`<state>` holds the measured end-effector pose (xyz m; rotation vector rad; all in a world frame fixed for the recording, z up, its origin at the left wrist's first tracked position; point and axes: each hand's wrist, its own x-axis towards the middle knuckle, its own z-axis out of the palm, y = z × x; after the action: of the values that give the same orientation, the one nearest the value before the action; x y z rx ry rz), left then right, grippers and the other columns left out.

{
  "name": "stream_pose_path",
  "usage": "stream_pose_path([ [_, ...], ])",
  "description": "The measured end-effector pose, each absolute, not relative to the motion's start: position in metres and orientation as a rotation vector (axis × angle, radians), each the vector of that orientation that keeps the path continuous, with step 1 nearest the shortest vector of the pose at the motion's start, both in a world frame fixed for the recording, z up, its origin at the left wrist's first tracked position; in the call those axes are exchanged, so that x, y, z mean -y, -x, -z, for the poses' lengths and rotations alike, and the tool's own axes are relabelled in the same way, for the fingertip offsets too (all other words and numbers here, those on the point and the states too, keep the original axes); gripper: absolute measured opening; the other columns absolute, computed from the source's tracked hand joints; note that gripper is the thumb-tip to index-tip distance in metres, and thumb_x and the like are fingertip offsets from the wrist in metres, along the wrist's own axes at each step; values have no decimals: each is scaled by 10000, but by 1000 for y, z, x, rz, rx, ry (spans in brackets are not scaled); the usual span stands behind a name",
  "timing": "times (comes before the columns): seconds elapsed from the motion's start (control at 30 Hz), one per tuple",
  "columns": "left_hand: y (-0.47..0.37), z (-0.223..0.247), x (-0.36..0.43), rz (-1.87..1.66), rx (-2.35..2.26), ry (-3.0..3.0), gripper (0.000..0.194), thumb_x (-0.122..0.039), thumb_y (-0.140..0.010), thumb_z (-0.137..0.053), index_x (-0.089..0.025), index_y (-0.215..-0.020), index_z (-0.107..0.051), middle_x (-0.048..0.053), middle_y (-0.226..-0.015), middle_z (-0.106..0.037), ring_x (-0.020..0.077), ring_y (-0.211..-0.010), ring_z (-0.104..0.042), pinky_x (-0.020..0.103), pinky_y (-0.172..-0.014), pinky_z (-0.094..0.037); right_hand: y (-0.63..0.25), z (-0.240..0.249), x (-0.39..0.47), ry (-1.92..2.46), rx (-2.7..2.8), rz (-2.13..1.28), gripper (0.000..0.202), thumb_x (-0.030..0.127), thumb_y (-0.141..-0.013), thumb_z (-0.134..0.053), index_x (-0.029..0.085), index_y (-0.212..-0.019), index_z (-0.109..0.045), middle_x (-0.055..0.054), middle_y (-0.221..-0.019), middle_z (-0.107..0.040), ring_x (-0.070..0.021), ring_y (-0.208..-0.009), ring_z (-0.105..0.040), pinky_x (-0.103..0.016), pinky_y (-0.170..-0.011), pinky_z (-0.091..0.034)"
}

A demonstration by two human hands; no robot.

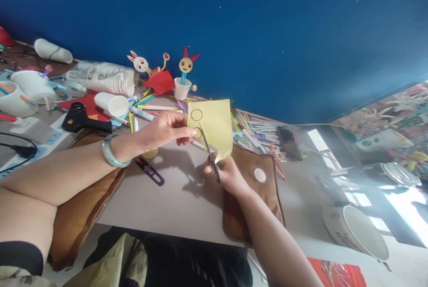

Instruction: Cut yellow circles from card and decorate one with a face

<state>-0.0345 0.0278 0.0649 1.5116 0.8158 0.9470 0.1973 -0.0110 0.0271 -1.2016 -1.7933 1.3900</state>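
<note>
Over the flat, pale-grey worktop (180, 207), the left hand (165, 130) pinches a yellow, roughly rectangular paper sheet (216, 120) by its circle-marked edge, apparently steadying it for slender, dark metal scissors (206, 142) the right hand (230, 174) grips.

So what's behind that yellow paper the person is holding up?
Past the right edge of the yellow paper you can see thin coloured sticks and, lower down, a brown pad. Whatever lies directly behind the sheet is covered, so I can't tell.
</note>
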Motion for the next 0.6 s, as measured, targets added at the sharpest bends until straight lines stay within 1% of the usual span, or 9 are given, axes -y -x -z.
stream_pose_path([
  [0.3, 35, -62, -28, -982, -838, -1523, 171, -299, -823, -678, -130, -794, -678, 10, -679, -653, 77, -556, -558, 207, -547, -470, -199, -21, 11, 1200, 1723, -1424, 479, 552, -646, -788, 177, -596, -494, 42, -556, -439, -96, -550, -383, -256, -519, -290],
  [0.43, 35, -61, -29, -919, -795, -1551, 208, -342, -838, -662, -136, -804, -662, 5, -666, -636, 85, -566, -564, 210, -548, -459, -196, -21, 12, 1190, 1707, -1431, 472, 544, -632, -799, 177, -600, -505, 45, -548, -443, -93, -541, -383, -253, -518, -295],
  [0.6, 35, -61, -28, -871, -801, -1588, 204, -330, -854, -637, -141, -778, -647, -7, -638, -621, 85, -563, -569, 208, -559, -462, -193, -24, 13, 1174, 1704, -1471, 466, 517, -626, -809, 175, -584, -495, 50, -546, -427, -92, -542, -384, -251, -527, -299],
])
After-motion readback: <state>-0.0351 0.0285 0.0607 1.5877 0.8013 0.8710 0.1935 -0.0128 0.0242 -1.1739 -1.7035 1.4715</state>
